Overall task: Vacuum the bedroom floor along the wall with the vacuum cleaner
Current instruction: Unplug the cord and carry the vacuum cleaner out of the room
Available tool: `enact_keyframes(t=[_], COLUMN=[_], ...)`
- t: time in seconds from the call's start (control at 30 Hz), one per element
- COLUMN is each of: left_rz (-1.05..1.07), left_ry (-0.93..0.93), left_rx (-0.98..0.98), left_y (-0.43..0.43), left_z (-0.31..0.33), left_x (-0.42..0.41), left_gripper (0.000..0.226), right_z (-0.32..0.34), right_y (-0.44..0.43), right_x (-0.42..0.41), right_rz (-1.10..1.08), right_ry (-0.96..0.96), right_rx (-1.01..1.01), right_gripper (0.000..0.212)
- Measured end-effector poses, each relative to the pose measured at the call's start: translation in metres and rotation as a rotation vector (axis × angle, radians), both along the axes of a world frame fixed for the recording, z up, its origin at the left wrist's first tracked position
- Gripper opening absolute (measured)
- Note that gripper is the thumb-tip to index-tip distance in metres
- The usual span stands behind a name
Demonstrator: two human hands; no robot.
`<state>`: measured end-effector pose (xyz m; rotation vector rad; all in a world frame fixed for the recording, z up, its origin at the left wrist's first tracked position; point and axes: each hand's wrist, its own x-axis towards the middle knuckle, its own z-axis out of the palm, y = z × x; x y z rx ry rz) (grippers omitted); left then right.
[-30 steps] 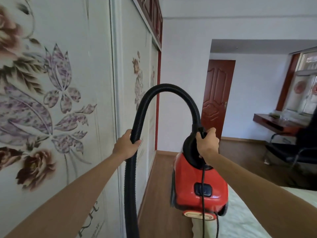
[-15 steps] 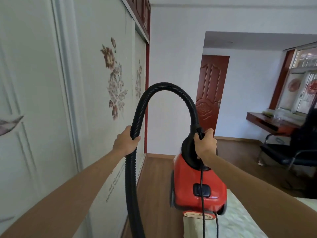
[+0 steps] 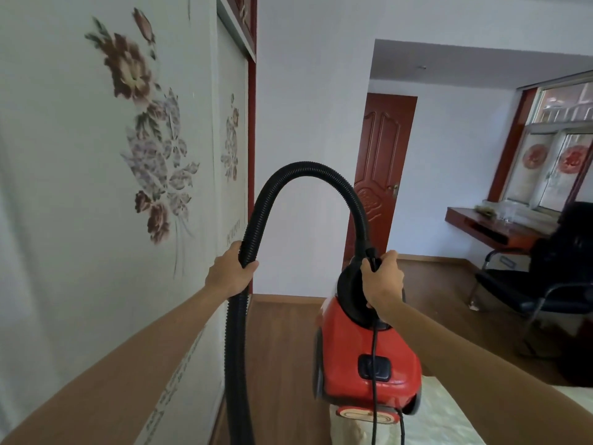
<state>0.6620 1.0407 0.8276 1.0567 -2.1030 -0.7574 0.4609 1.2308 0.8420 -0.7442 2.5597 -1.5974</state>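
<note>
Noted floral print on wardrobe door (image 3: 144, 139) further left and larger in view than half a second ago; both grips as before, hands at about the same places in view. Red canister vacuum cleaner (image 3: 369, 358) held up off wooden floor (image 3: 282, 348), right of centre, hanging nose-up from black carry handle (image 3: 348, 293). Right hand (image 3: 382, 281) curled round top of that handle, back of hand toward camera. Black power cord (image 3: 374, 396) dropping from under that hand, down over red body and across dark rectangular button (image 3: 382, 367). Cannot tell whether lower end of canister touches pale bed cover (image 3: 449, 422) behind it at lower right. Black ribbed hose (image 3: 308, 167) arching from top of canister up and over to the left, then straight down past bottom edge; nozzle end out of view. Left hand (image 3: 229, 273) wrapped round descending side of hose, fingers and thumb closed about it, just beside wardrobe door. Both forearms bare, stretched forward. Bare strip of floor running between wardrobe and bed cover. Beyond: white wall (image 3: 308, 107), red-brown panelled door (image 3: 378, 175), red-brown desk (image 3: 494, 229) under window (image 3: 561, 149), black chair (image 3: 545, 284) drawn up near desk.
</note>
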Motion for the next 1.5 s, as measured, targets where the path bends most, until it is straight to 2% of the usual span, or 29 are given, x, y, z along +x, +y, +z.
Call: enact_keyframes(t=[0.53,1.1,1.5], left_rz=[-0.045,0.009,-0.004], left_ry=[-0.012,-0.079,-0.096], left_rx=[0.042,0.053,0.080], left_y=[-0.202,-0.427,-0.547], left_z=[-0.021,-0.057,-0.085], left_x=[-0.144,-0.320,-0.407], left_gripper=[0.053,0.052,0.050], right_z=[-0.007,-0.052,-0.078], right_y=[-0.192,-0.431,-0.556], right_x=[-0.135,-0.320,-0.407], right_rz=[-0.026,0.050,0.064], right_ry=[-0.006,-0.037,-0.059], right_rx=[0.045,0.058,0.077], right_gripper=[0.021,0.021,0.021])
